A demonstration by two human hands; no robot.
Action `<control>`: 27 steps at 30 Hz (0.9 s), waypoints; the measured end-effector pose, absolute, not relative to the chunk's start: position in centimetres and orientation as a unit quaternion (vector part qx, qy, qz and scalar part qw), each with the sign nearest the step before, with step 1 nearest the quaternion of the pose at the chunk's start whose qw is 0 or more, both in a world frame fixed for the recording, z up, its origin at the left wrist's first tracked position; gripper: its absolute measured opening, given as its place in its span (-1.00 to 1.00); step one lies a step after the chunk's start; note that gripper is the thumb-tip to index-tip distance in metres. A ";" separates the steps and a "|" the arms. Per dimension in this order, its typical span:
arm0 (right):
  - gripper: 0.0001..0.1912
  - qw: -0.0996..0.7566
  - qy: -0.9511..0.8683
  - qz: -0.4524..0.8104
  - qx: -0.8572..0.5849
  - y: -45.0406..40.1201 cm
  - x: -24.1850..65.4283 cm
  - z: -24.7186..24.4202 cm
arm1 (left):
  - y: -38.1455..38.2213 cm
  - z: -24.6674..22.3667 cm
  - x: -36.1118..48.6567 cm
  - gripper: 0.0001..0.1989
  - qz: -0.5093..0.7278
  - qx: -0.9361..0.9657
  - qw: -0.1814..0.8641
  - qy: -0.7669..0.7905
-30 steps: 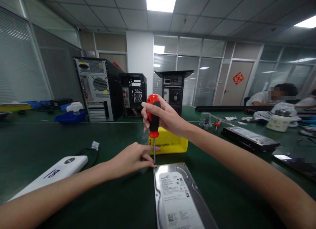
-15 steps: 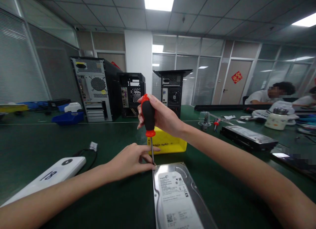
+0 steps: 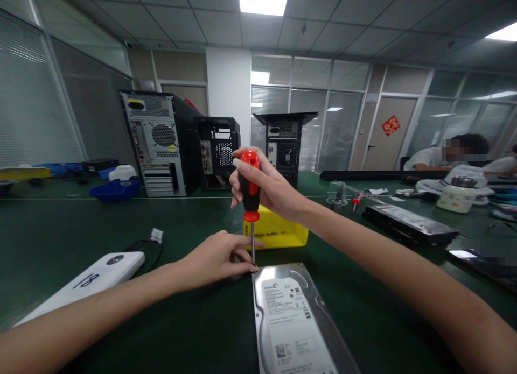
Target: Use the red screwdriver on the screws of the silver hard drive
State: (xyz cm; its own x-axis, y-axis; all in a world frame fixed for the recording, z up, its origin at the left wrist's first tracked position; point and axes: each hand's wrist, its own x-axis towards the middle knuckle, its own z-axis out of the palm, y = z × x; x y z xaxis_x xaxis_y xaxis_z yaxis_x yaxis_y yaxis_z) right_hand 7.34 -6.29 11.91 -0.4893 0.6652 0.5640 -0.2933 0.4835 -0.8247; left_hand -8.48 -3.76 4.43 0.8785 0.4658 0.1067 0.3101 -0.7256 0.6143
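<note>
A silver hard drive [image 3: 291, 320] with a white label lies on the green table, its far-left corner under the tip of a screwdriver [image 3: 251, 193]. My right hand [image 3: 269, 183] is wrapped round the red and black handle, and the shaft points down, nearly upright. At that same corner my left hand [image 3: 226, 258] has its thumb and fingers close around the screwdriver tip; whether they pinch a small part there is too small to tell. Just behind, a yellow tray [image 3: 291, 237] holds several small screws.
Computer cases [image 3: 188, 148] stand at the back. A white power bank [image 3: 86, 282] and a blue tray [image 3: 115, 190] are on the left. Another drive [image 3: 410, 223], a phone [image 3: 484, 266] and a cream jar [image 3: 456, 195] lie right. Two people sit far right.
The screwdriver handle has tilted more upright and my right hand's grip on it has turned, with the thumb now across the handle. The view has shifted slightly.
</note>
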 end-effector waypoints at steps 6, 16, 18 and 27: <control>-0.69 0.504 -0.676 0.517 -0.146 -6.0 8.0 12.1 | -3.1 5.0 -8.6 -0.55 0.088 0.904 0.363 0.207; -0.74 0.537 -0.693 0.458 -0.147 -5.9 8.1 12.2 | -3.9 4.8 -8.5 -0.49 0.120 0.917 0.319 0.209; -0.73 0.529 -0.702 0.456 -0.138 -5.8 8.0 12.2 | -4.1 4.6 -8.3 -0.49 0.129 0.922 0.299 0.207; -0.79 0.526 -0.704 0.455 -0.145 -6.2 8.2 12.7 | -4.1 4.7 -8.3 -0.51 0.114 0.908 0.340 0.218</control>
State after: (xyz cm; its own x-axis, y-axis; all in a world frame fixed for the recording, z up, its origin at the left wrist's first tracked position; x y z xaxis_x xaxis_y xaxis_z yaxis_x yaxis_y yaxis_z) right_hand 8.18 -6.20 12.66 -0.4042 0.6823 0.6092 -0.2749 0.5447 -0.7923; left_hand -8.27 -4.07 4.69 0.8794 0.4725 0.0586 0.3180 -0.6746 0.6662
